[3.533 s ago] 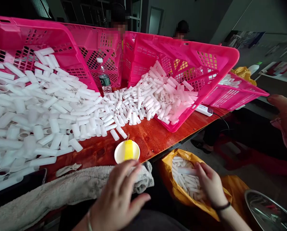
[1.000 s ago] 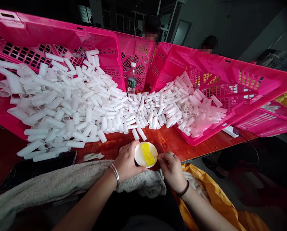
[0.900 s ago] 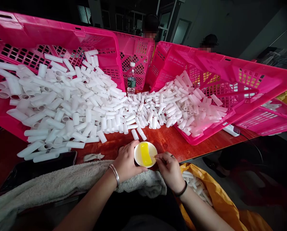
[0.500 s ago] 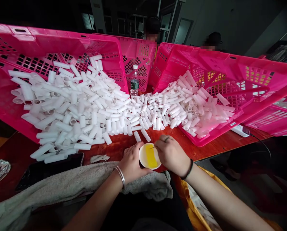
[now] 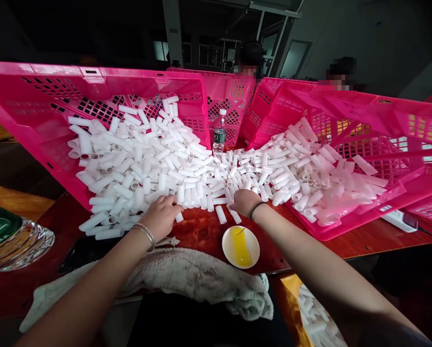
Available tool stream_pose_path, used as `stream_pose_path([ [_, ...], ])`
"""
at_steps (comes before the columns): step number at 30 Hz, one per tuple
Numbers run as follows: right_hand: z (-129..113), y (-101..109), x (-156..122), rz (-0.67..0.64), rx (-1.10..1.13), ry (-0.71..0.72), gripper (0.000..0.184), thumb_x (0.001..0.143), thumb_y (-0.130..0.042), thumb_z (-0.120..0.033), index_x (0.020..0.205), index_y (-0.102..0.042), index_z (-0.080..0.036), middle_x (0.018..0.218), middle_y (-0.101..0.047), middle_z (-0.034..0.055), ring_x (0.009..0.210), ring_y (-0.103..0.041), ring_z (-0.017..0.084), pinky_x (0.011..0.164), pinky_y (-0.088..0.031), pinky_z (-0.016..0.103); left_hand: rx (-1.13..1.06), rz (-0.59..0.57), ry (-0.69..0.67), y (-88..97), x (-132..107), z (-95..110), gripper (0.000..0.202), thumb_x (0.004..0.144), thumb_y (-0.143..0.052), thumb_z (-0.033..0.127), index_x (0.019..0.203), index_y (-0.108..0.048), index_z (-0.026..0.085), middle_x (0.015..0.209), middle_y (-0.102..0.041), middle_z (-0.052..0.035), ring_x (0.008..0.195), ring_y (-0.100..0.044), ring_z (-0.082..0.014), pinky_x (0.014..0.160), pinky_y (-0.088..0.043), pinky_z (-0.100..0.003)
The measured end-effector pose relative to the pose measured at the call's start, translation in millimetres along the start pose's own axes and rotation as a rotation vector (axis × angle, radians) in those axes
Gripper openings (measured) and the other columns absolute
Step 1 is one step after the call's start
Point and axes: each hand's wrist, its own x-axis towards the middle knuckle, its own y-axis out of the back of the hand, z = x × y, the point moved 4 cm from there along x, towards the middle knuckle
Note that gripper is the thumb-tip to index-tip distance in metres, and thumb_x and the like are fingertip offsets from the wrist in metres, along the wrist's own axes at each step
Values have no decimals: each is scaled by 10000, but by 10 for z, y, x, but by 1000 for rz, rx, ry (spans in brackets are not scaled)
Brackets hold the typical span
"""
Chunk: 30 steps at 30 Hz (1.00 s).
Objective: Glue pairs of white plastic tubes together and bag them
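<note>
My left hand (image 5: 162,217) is low over the front of a heap of short white plastic tubes (image 5: 143,166). Its fingers are bent, and a loose tube (image 5: 179,217) pokes out beside the thumb. My right hand (image 5: 247,202) reaches in at the middle of the heap with fingers curled down; their tips are hidden. Just below it another tube (image 5: 235,217) slants across the table. Between my arms stands a small white dish (image 5: 227,248) with a yellow strip (image 5: 241,248) in it. A thin stick (image 5: 241,231) rests on the strip.
Pink crates (image 5: 17,111) lie tipped on both sides, tubes spilling from them. A water bottle (image 5: 219,135) stands behind the heap. A grey towel (image 5: 197,274) lies along the red table's (image 5: 201,236) front edge. A power strip (image 5: 400,219) is at right. Two people sit beyond.
The dish has left my left hand and now stands on the table. My right hand has let go of the thin stick. Both hands have moved forward to the tubes, and the view has shifted.
</note>
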Motion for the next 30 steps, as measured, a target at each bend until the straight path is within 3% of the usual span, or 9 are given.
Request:
stream_pose_path([
  [4,76,-177,-22,78,61,-29,234,754,-664,-345,821,-686,-122,835,-702,129,770,-661,234,580,-426,252,-39,-18,-89,7,81,102,288,712,-525,72,878,-695,235,992,-551,-77,984,-506,-269,884,-452,-430],
  [8,511,-80,-506,278,165,-75,271,871,-456,-352,823,-630,-149,726,-660,72,655,-615,177,549,-396,246,-311,91,-141,113,-95,391,197,811,-480,185,963,-600,223,1069,-564,-64,1028,-518,-243,931,-430,-402],
  [10,744,-16,-825,391,297,-65,201,836,-472,-318,771,-590,-168,625,-602,16,567,-564,147,514,-374,233,-466,-1,-114,80,-235,532,186,823,-428,165,964,-536,221,970,-594,-33,914,-567,-200,827,-470,-333],
  [12,875,-19,-1099,410,456,-2,107,780,-517,-274,746,-559,-182,582,-550,-21,515,-519,130,474,-357,223,-551,-104,-77,11,-352,676,158,826,-397,151,917,-503,224,844,-591,0,772,-577,-173,700,-474,-288],
  [14,850,-117,-1272,281,619,130,80,785,-528,-260,794,-563,-188,604,-545,-30,510,-510,124,457,-374,217,-581,-119,-46,-43,-410,820,120,857,-377,173,863,-487,220,795,-576,2,739,-571,-171,675,-470,-289],
  [17,653,-325,-1357,161,847,346,154,863,-516,-296,943,-589,-185,753,-626,13,642,-593,145,567,-486,242,-632,-56,-50,-119,-385,1052,82,877,-475,294,878,-475,213,936,-590,-48,884,-586,-206,770,-496,-339],
  [20,527,-497,-1288,337,887,424,253,915,-490,-301,1118,-585,-184,1033,-666,89,930,-631,192,825,-517,334,-680,-8,-72,-241,-288,1247,531,645,-757,504,971,-468,201,1230,-514,-151,1139,-514,-313,885,-496,-422],
  [22,497,-586,-1233,430,825,458,304,942,-452,-280,1208,-568,-190,1114,-653,106,1013,-613,202,896,-499,372,-691,7,-62,-336,-219,1317,735,481,-838,548,1000,-463,187,1317,-454,-197,1224,-448,-362,959,-459,-472],
  [30,532,-677,-1213,576,591,599,360,932,-460,-176,1283,-535,-207,1148,-625,131,1048,-602,214,877,-537,381,-700,-4,-20,-479,-104,1319,813,399,-887,454,1057,-479,205,1231,-557,-135,1128,-527,-339,962,-434,-517],
])
